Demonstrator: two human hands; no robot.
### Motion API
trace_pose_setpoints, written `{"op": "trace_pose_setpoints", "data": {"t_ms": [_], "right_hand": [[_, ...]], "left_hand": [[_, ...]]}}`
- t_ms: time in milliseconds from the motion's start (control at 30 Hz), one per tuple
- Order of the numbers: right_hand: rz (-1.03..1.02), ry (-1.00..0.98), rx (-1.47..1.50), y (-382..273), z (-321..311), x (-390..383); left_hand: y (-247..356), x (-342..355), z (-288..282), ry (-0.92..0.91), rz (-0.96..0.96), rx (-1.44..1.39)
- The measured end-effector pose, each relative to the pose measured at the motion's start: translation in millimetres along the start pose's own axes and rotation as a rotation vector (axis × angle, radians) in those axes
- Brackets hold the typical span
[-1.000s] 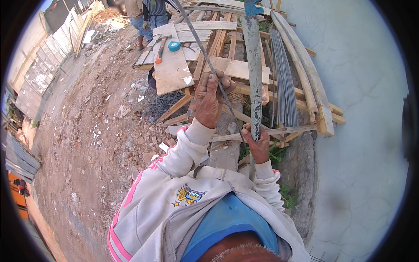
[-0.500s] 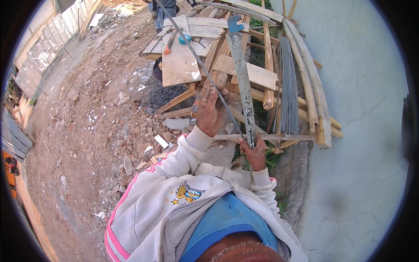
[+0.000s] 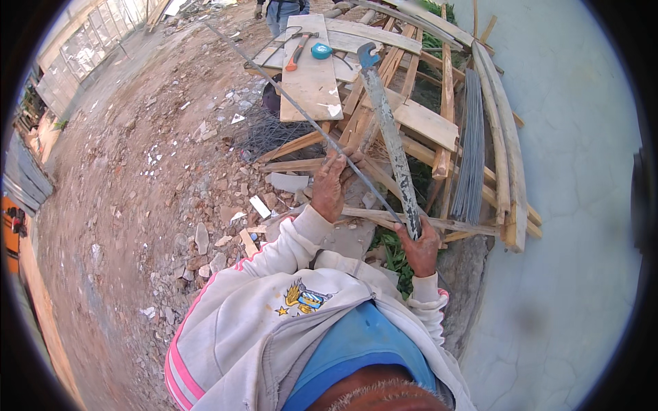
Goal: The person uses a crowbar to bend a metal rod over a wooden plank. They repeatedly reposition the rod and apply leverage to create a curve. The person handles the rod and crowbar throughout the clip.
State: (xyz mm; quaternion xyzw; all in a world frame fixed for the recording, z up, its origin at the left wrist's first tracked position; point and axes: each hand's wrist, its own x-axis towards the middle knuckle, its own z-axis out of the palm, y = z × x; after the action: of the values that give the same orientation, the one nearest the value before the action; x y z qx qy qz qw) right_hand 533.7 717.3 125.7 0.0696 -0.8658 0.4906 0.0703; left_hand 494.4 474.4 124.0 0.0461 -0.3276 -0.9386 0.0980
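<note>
The rod (image 3: pixel 299 109) leans further left in the left hand (image 3: pixel 330 186).

From far off, I count one left hand (image 3: pixel 329 190) and one right hand (image 3: pixel 419 248), which makes two. I see one pipe (image 3: pixel 391 130) with one blue hook (image 3: pixel 369 55), and one thin rod (image 3: pixel 373 188). I see one hammer (image 3: pixel 302 49) and one tape (image 3: pixel 321 51). I find one messy heap of wire (image 3: pixel 274 131) and one bunch of gray bars (image 3: pixel 469 154), but the bars sit too close for me to count. I count two long beams (image 3: pixel 511 164) and one wall (image 3: pixel 569 205). I spot one other person (image 3: pixel 282 12), one jacket (image 3: pixel 233 318) with two sleeves (image 3: pixel 284 248), and one blue shirt (image 3: pixel 343 342). The stones (image 3: pixel 201 237) are too many for me.
</note>
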Motion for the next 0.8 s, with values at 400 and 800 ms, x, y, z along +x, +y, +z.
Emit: {"op": "trace_pose_setpoints", "data": {"t_ms": [400,800], "right_hand": [[-0.054,-0.124,-0.066,7.5,36.5,11.0],[-0.073,-0.164,-0.096,-7.7,34.0,24.6]], "left_hand": [[10.0,-20.4,-39.9,0.177,-0.030,0.009],[19.5,-20.1,-43.9,0.207,-0.039,0.002]]}}
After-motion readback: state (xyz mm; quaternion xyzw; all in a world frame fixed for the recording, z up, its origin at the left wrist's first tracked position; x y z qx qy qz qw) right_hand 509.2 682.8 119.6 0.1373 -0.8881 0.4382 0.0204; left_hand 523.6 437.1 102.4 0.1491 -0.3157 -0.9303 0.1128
